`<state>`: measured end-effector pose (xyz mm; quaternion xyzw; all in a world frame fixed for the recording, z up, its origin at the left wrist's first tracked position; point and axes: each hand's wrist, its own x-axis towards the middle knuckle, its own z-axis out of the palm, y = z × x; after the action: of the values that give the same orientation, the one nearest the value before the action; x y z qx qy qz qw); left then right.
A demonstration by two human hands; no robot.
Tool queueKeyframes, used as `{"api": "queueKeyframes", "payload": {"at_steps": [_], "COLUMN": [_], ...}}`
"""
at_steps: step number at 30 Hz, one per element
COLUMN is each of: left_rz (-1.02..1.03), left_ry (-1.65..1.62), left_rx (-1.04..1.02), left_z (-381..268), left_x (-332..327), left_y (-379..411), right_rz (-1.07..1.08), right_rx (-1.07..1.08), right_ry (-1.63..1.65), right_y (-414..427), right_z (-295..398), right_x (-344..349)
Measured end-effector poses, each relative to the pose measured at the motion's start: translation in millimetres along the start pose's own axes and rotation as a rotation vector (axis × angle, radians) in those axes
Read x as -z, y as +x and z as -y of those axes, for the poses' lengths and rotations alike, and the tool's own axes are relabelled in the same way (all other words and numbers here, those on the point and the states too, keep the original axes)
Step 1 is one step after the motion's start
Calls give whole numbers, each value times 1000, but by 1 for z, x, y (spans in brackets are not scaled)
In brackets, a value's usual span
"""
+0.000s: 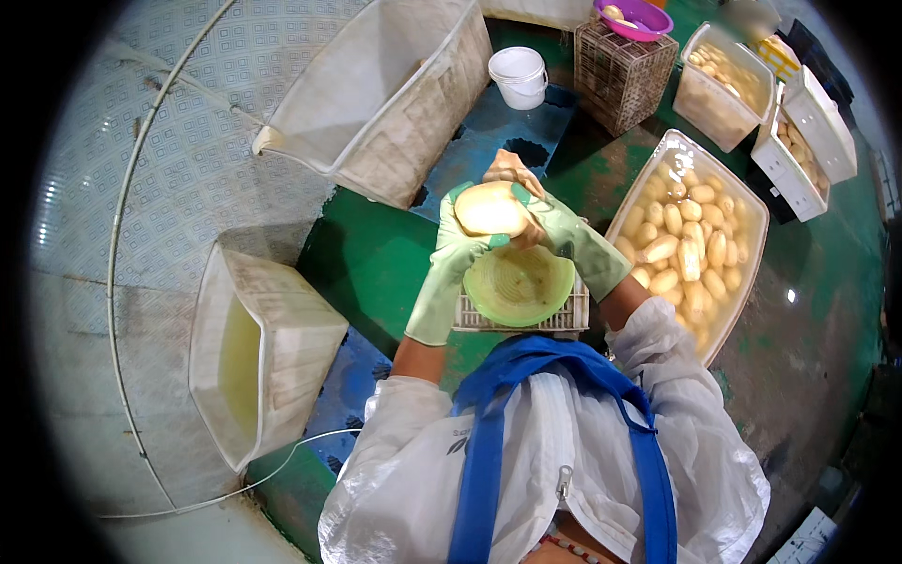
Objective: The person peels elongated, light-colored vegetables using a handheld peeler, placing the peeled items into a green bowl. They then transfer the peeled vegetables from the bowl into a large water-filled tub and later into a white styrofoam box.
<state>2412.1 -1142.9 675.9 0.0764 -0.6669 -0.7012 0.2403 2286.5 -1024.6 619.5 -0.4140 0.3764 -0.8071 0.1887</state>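
A pale, peeled lotus root segment point(487, 208) is held in front of me above a light green plastic bowl point(521, 292). My left hand point(451, 240), in a light green rubber glove, cups its left side and underside. On the other side, my right hand point(553, 218), gloved alike, presses the segment with a fingertip at its upper right. A tan cloth point(513, 171) is bunched in the right hand, hanging behind and beside the root. The bowl rests on a white plastic crate point(581, 314) and looks wet inside, with small specks.
To the right, a white tub point(757, 233) holds many lotus root segments in water. A tub of yellowish liquid point(239, 366) and a larger white tub point(380, 92) stand left. Ahead are a white bucket point(518, 76) and a brown crate point(620, 77) bearing a purple basin point(645, 21).
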Motion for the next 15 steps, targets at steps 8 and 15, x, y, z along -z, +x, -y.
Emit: {"api": "queueKeyframes", "payload": {"at_steps": [8, 15], "left_rz": [91, 12], "left_ry": [-263, -591], "left_rx": [129, 249], "left_z": [-11, -4], "left_x": [5, 9], "left_y": [-3, -15], "right_rz": [-201, -200], "right_rx": [-536, -330], "right_ry": [36, -227], "right_y": [5, 2], "right_z": [72, 49], "right_x": [-34, -41]}}
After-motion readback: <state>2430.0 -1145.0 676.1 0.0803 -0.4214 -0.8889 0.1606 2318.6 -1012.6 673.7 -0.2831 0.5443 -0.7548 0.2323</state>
